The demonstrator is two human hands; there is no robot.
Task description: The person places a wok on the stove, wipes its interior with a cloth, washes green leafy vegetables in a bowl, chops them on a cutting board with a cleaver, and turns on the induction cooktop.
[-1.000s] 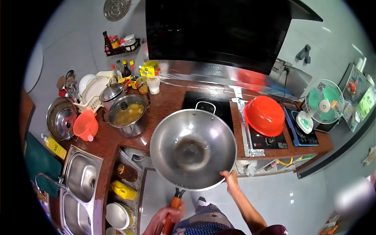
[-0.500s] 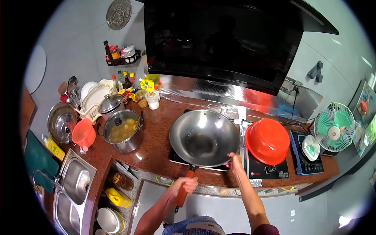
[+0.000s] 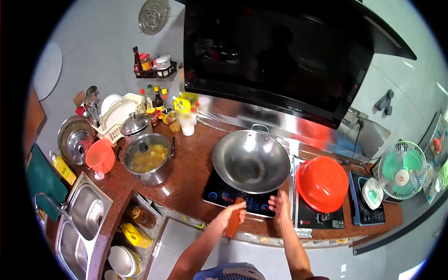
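A large steel wok (image 3: 251, 161) rests on the black induction cooktop (image 3: 217, 189), whose lit control panel shows along the front edge. My left hand (image 3: 232, 215) is wrapped round the wok's orange-brown handle (image 3: 234, 224), which points toward me. Just below the wok's right rim is my right hand (image 3: 280, 206), fingers apart and holding nothing. To the right, a red basin (image 3: 322, 184) sits over a second cooktop (image 3: 320, 218). A glass-lidded pot (image 3: 148, 158) with yellowish food inside stands to the left.
A double sink (image 3: 86, 205) is at the left, near a pink strainer (image 3: 100, 156) and a dish rack (image 3: 112, 133). Bottles and jars (image 3: 158, 100) line the back. A dark range hood (image 3: 280, 56) hangs above. A green fan (image 3: 402, 170) stands at the right.
The wok has come down from above the floor and moved forward onto the cooktop. My right hand has let go of its rim. My left hand still holds the handle.
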